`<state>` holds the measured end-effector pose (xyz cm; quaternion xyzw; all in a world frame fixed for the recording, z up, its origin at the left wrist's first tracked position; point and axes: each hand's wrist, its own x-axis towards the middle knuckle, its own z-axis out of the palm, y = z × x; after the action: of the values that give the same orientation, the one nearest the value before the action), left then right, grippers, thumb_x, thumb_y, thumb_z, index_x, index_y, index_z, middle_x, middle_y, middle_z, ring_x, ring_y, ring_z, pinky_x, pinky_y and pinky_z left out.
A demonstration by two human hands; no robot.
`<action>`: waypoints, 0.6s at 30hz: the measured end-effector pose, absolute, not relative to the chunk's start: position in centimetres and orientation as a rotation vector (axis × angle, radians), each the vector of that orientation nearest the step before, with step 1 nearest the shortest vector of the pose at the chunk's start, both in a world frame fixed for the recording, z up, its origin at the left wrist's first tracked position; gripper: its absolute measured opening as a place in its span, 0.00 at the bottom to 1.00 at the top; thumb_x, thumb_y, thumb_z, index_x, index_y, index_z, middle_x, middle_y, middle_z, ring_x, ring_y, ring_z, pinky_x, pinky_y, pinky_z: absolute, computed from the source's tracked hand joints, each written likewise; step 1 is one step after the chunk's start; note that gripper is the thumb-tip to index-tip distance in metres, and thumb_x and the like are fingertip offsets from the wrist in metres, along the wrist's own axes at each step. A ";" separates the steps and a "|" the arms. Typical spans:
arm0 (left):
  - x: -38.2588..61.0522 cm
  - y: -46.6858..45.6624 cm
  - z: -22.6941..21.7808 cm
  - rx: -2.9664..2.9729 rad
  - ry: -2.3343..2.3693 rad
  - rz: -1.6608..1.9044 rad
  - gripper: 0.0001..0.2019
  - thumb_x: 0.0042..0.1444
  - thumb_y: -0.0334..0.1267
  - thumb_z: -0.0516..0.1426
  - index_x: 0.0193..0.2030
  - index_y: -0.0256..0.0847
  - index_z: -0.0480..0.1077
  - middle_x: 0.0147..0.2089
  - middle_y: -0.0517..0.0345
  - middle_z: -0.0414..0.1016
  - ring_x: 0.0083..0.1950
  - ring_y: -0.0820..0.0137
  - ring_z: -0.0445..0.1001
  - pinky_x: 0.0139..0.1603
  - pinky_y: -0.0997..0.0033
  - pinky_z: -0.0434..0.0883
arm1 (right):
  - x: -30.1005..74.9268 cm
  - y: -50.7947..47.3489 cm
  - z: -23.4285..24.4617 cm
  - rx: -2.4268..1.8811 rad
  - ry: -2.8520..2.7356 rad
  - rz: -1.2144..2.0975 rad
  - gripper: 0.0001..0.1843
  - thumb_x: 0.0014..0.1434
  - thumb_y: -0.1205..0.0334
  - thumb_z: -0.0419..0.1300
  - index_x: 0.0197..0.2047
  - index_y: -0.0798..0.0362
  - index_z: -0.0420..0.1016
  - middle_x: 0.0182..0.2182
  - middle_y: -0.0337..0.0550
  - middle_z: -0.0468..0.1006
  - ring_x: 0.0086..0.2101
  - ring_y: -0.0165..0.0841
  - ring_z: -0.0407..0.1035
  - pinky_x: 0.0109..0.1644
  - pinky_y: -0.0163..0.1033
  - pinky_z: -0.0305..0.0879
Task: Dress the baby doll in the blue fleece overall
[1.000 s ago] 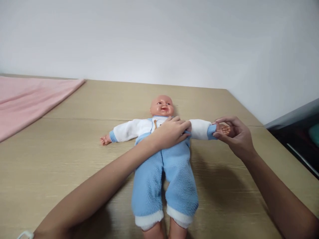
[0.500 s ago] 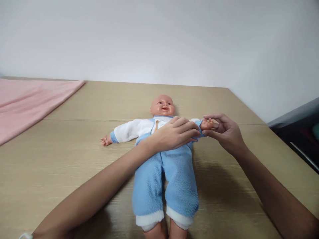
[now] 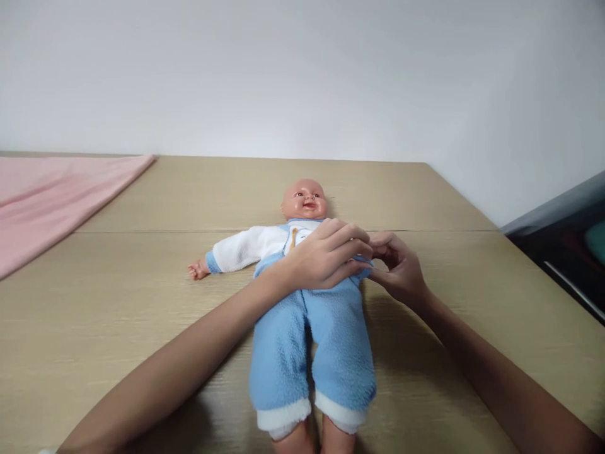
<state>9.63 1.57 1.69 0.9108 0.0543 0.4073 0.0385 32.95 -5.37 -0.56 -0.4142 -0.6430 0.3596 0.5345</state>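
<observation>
A bald baby doll [image 3: 303, 200] lies on its back, feet toward me, dressed in a white and blue top and fuzzy blue pants [image 3: 278, 359] with white cuffs. My left hand [image 3: 328, 255] reaches across its belly, fingers curled round the sleeve at the doll's right-hand side as I see it. Against those fingers, my right hand [image 3: 397, 271] pinches the blue end of the same sleeve. The doll's hand on that side is hidden by my fingers. Its other arm [image 3: 241, 249] stretches out to the left, with the small plastic hand [image 3: 197, 270] showing.
The wooden table [image 3: 142, 302] has a seam running across it. A pink cloth [image 3: 57, 202] covers its far left corner. Behind stands a pale wall [image 3: 283, 75]. Beyond the right edge is a dark object [image 3: 562, 246].
My right hand has moved left and closed in at the sleeve end beside my left hand. The doll's hand there, visible before, is now covered. My left hand has barely moved.
</observation>
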 end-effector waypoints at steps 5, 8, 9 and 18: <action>10.0 1.9 1.9 2.472 0.071 1.414 0.08 0.80 0.44 0.60 0.53 0.43 0.75 0.51 0.48 0.81 0.51 0.61 0.78 0.54 0.57 0.76 | 33.7 -5.8 -0.6 -0.885 -1.597 0.956 0.14 0.69 0.53 0.79 0.54 0.44 0.85 0.46 0.42 0.89 0.44 0.36 0.83 0.52 0.40 0.81; 10.2 2.0 2.1 2.304 0.121 1.360 0.05 0.77 0.40 0.64 0.49 0.43 0.74 0.47 0.52 0.80 0.50 0.62 0.77 0.55 0.59 0.75 | 33.3 -6.4 -0.2 -0.873 -1.569 1.027 0.10 0.73 0.53 0.75 0.55 0.42 0.87 0.49 0.41 0.87 0.48 0.37 0.83 0.55 0.40 0.81; 10.2 2.0 2.2 2.268 0.153 1.323 0.05 0.77 0.40 0.65 0.48 0.43 0.74 0.46 0.52 0.80 0.50 0.62 0.76 0.55 0.59 0.74 | 33.1 -6.5 -0.1 -0.867 -1.561 1.042 0.09 0.74 0.54 0.74 0.56 0.41 0.87 0.48 0.40 0.87 0.48 0.36 0.83 0.56 0.40 0.80; 10.6 2.6 1.9 2.262 0.387 1.105 0.09 0.79 0.45 0.61 0.47 0.43 0.74 0.48 0.51 0.81 0.51 0.61 0.76 0.59 0.58 0.72 | 31.3 -6.4 -0.5 -0.897 -1.272 1.204 0.14 0.72 0.44 0.76 0.39 0.44 0.88 0.34 0.36 0.83 0.37 0.31 0.75 0.48 0.34 0.74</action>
<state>10.59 2.58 1.91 0.8491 0.1453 0.4149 0.2928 31.27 -6.37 -0.51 -0.3795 -0.5382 0.5094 0.5540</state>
